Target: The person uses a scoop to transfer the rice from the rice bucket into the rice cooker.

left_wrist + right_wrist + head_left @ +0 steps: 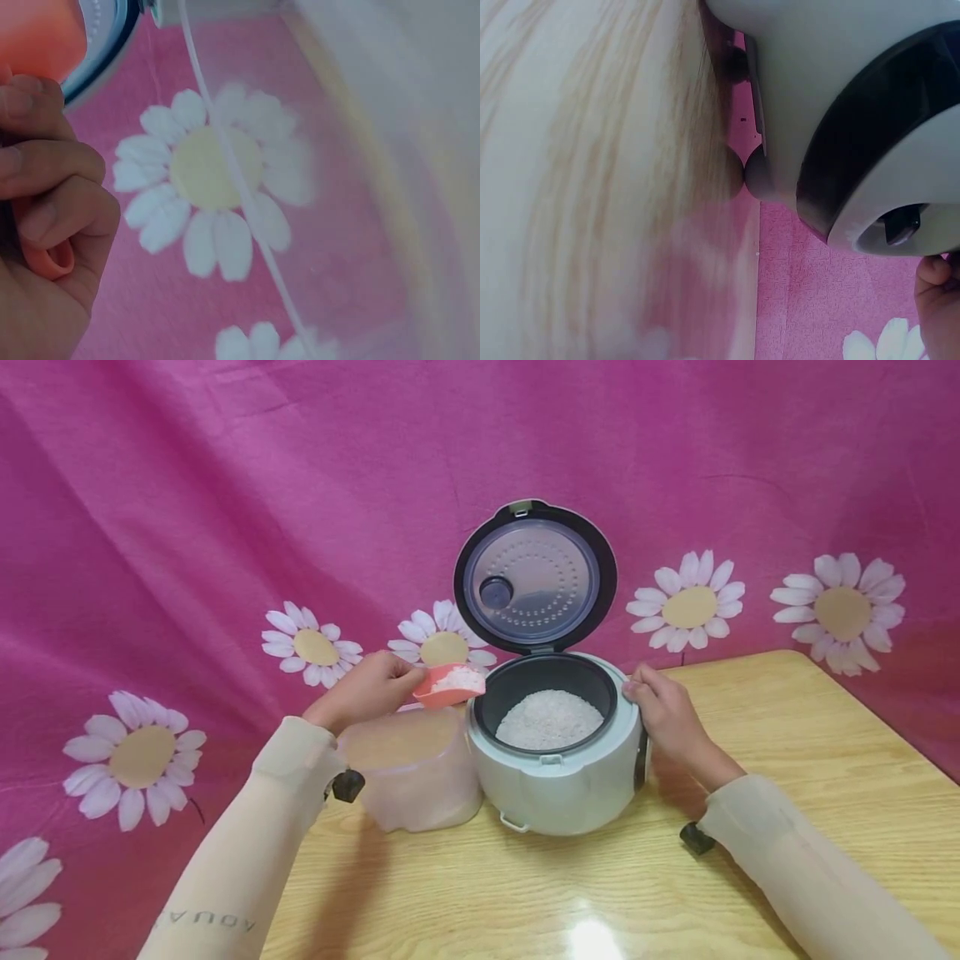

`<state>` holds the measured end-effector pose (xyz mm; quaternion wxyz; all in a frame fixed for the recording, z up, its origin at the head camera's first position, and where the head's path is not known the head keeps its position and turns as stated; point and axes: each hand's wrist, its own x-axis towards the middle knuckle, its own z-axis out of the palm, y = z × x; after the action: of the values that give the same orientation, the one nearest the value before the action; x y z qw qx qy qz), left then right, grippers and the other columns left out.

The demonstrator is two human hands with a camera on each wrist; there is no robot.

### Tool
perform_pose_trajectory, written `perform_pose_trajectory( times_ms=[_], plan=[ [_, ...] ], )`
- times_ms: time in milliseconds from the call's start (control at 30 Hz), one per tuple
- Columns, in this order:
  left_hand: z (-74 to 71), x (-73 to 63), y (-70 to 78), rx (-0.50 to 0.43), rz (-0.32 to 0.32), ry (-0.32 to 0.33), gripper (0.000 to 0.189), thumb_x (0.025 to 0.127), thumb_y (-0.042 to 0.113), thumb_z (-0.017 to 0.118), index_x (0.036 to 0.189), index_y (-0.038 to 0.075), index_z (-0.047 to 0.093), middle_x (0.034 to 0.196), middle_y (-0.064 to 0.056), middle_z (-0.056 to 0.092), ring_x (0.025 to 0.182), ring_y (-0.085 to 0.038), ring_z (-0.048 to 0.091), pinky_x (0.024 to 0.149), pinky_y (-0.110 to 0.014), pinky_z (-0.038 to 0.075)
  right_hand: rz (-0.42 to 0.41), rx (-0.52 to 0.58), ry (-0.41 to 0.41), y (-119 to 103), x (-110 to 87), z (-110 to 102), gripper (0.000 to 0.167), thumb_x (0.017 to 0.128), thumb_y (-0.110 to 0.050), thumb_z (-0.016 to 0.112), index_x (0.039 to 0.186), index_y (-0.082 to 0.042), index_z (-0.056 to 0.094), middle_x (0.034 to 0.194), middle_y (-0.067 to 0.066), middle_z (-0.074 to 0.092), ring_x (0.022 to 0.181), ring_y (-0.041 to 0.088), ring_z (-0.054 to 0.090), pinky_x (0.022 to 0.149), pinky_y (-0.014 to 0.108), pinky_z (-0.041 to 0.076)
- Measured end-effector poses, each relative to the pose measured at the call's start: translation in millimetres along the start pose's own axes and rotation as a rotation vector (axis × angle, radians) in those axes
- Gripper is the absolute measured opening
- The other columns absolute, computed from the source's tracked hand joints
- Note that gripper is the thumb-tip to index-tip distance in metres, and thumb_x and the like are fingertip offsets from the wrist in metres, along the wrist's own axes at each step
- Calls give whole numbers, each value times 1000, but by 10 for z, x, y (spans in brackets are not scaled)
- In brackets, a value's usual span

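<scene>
My left hand [375, 687] grips the handle of an orange-pink scoop [431, 693] heaped with white rice [463, 680]. The scoop is held above the translucent storage container [420, 785], its tip at the left rim of the rice cooker [558, 797]. In the left wrist view the fingers curl round the scoop's looped handle [51, 259]. White rice [551, 720] is piled in the cooker's dark inner pot, and the cooker's lid [536, 581] stands raised. My right hand [666, 710] holds the right side of the cooker's rim, its thumb on top.
The container stands against the cooker's left side on a wood-grain table [480, 893]. Behind hangs a magenta cloth [360, 485] printed with daisies. The table's right edge runs diagonally past the right arm.
</scene>
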<state>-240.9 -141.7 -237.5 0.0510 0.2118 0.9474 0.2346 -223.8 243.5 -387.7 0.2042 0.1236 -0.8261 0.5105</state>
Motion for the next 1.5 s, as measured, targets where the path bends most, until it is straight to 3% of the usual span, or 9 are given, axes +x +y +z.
perform_pose_trajectory(
  times_ms=[100,233,500,667,867,1067,1167,1367,1500],
  plan=[
    [21,80,120,-10,8,-17,41,101,27,52,70,2,64,56,3,39,53,-16,35,54,-25,33,-5,-13,-4,6,-1,4,23,104,-20,45,87,-5,51,76,0,48,78,9,49,68,23,40],
    [75,189,256,7,28,-31,40,100,27,53,66,7,61,57,2,41,53,-16,37,54,-26,34,-10,-17,-6,17,3,4,24,105,-19,45,88,-3,50,77,2,47,79,10,49,68,23,40],
    [252,403,457,121,71,-16,38,98,23,53,62,10,58,57,2,43,52,-14,41,55,-25,38,3,-13,-21,13,-3,-7,25,105,-21,43,88,-4,50,78,4,48,79,11,49,67,24,40],
    [304,496,606,249,69,19,40,100,26,54,63,11,57,57,1,43,53,-15,43,55,-26,39,3,-6,-19,11,-3,-4,24,105,-20,44,89,-4,50,77,4,48,79,11,50,66,24,41],
    [354,527,718,423,65,66,36,99,26,52,67,13,59,60,-1,49,61,-19,53,62,-29,44,-8,-2,-16,20,-5,-3,24,105,-19,44,88,-4,50,76,3,47,77,10,50,65,24,41],
    [403,521,785,613,144,149,36,101,26,51,71,11,63,62,-3,52,64,-23,56,61,-35,50,-6,1,-25,18,-5,-6,24,105,-21,44,88,-5,51,76,2,47,77,10,49,64,24,41],
    [408,503,812,710,184,183,32,102,26,54,80,10,70,63,-3,55,63,-24,58,59,-36,53,-2,-4,-31,13,-4,-11,24,106,-21,43,89,-6,51,77,1,48,78,10,50,65,24,41],
    [414,436,831,898,272,212,23,100,25,60,92,11,77,65,-3,66,59,-22,62,56,-34,55,6,-13,-37,9,-7,-19,24,106,-22,43,90,-6,51,77,1,48,79,11,50,66,24,41],
    [417,407,811,918,290,226,21,100,22,60,95,10,77,63,-3,65,57,-21,62,54,-32,54,3,-14,-29,20,-10,-19,24,106,-21,43,89,-6,51,77,1,47,78,9,50,66,24,40]
  ],
)
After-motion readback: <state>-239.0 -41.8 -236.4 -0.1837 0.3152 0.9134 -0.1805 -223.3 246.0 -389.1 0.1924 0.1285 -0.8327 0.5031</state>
